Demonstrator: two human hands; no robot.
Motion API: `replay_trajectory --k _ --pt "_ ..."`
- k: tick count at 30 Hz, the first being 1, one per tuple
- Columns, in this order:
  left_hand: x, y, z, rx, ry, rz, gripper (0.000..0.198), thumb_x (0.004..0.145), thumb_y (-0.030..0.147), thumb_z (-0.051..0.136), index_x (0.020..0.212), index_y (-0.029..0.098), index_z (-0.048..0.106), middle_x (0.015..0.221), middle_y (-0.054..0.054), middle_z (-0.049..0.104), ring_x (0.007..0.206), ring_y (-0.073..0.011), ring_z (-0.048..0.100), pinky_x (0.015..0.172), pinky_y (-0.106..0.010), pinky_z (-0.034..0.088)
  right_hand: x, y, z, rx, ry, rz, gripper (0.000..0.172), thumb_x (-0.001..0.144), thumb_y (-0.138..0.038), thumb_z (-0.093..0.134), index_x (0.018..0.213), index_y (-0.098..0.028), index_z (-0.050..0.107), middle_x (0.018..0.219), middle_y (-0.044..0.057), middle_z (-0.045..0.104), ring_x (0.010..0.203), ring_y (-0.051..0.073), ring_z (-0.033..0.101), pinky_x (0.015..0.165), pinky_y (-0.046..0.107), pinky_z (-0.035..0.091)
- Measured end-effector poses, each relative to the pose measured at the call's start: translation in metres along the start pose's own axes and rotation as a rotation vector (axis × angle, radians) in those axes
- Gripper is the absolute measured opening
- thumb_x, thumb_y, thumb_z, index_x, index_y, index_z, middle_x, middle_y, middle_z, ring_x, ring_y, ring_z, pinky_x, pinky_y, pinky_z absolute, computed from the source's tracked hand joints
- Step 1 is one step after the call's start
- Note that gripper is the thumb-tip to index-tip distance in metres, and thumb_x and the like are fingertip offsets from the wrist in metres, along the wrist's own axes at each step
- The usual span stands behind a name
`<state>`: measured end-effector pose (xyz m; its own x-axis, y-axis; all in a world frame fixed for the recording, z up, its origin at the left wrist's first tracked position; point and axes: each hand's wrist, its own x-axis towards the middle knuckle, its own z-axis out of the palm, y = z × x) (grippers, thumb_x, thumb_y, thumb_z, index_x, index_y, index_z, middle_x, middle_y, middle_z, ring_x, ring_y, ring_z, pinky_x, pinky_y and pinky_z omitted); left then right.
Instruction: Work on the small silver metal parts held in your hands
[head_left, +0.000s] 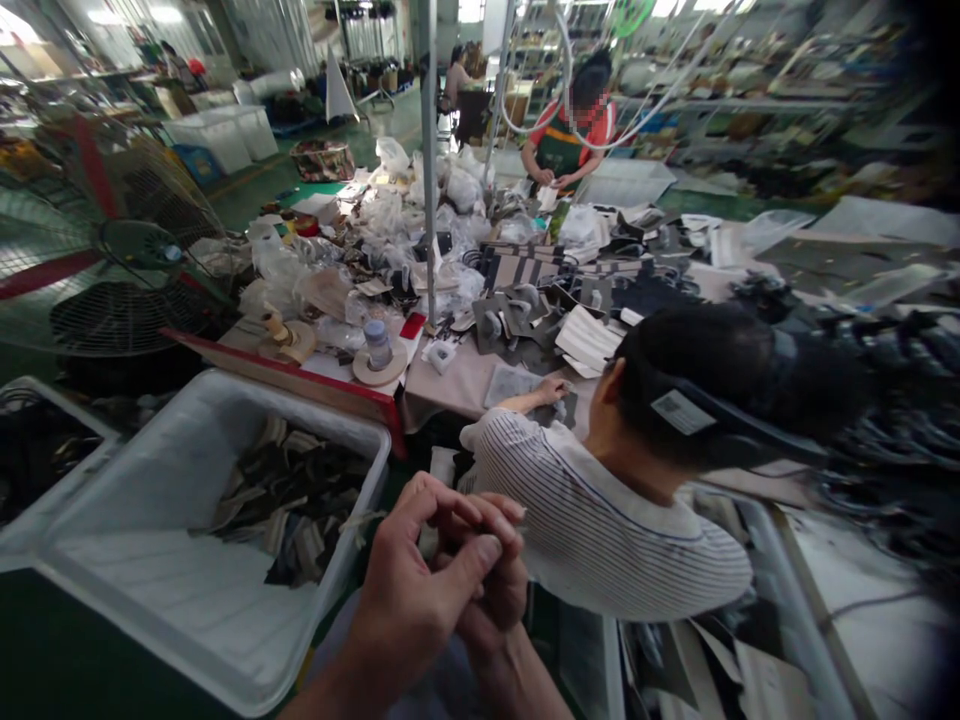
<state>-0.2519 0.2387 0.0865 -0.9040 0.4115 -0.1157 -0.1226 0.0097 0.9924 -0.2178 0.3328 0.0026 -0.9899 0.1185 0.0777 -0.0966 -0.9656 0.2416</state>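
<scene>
My left hand (424, 565) is raised in front of me, its fingers curled and its thumb pressed over the fingers of my right hand (499, 595). The two hands touch each other, and my right hand lies partly behind the left with its fingers bent in. Whatever may be between the fingers is hidden or too small to name. A pale thin strip (364, 520) shows just left of my left hand; whether it is attached to anything I hold, I cannot tell.
Left of my hands stands a white plastic bin (187, 640) holding dark and beige pieces. A person in a striped shirt (600, 520) sits close on the right at a cluttered table (450, 388). A caged fan (139, 245) stands far left. Another person (566, 140) works across the table.
</scene>
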Motion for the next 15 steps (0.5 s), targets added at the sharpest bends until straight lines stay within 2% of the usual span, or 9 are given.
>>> replay_trajectory --k 5,9,15 --pt "0.001 -0.003 0.011 -0.02 0.023 -0.019 0.011 0.098 0.021 0.088 0.101 0.021 0.078 0.112 -0.007 0.074 0.086 -0.0168 0.073 0.062 -0.021 0.062 -0.005 -0.005 -0.006 0.039 0.058 0.004 0.036 0.093 -0.015 0.103 0.112 -0.033 0.078 0.096 -0.012 0.081 0.085 0.005 0.076 0.059 0.008 0.056" --pt "0.005 -0.005 0.015 -0.037 0.024 -0.049 0.011 0.099 0.025 0.088 0.1 0.02 0.078 0.112 -0.008 0.072 0.092 -0.0195 0.075 0.056 -0.019 0.062 -0.008 -0.01 -0.013 0.012 0.089 0.023 0.036 0.092 -0.019 0.105 0.112 -0.034 0.08 0.097 -0.013 0.079 0.081 0.002 0.072 0.058 0.006 0.053" --pt "0.011 -0.007 0.016 -0.045 0.027 -0.075 0.015 0.1 0.027 0.087 0.101 0.019 0.074 0.114 -0.007 0.069 0.088 -0.0164 0.074 0.057 -0.018 0.064 -0.005 -0.012 -0.018 0.056 0.103 0.02 0.034 0.096 -0.018 0.101 0.114 -0.035 0.079 0.098 -0.014 0.08 0.08 0.001 0.072 0.057 0.004 0.05"
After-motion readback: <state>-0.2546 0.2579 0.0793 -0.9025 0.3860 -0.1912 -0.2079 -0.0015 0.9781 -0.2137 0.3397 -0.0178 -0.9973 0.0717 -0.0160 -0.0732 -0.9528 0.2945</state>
